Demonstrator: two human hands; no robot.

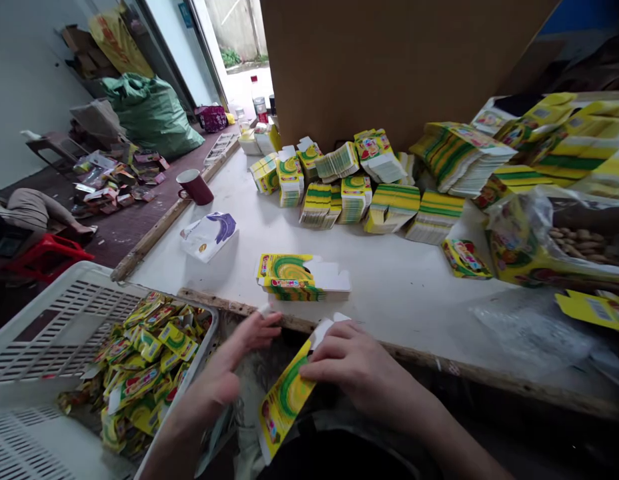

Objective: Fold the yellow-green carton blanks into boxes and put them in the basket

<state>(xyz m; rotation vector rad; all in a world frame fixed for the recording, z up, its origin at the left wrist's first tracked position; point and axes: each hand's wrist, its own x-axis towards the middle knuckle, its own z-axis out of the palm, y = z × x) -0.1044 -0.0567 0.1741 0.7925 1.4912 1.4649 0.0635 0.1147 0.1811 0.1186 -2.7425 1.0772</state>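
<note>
My right hand (pixel 357 367) is closed around one end of a flattened yellow and green carton (pixel 288 395). The carton slants down toward my lap, with its white flaps showing above my fingers. To the left, my left hand (pixel 239 357) is apart from the carton, fingers stretched out and a little blurred. Something white covers one of its fingertips. Just beyond both hands, a stack of matching flat cartons (pixel 289 270) lies on the white table (pixel 394 287), printed side up.
On my left stands a white plastic crate (pixel 84 293) with many small yellow packs inside. A tissue pack (pixel 209 235) and a maroon mug (pixel 195 187) sit at the table's left. Carton bundles (pixel 392 203) line the back. A bag-lined box of nuts (pixel 519 240) stands right.
</note>
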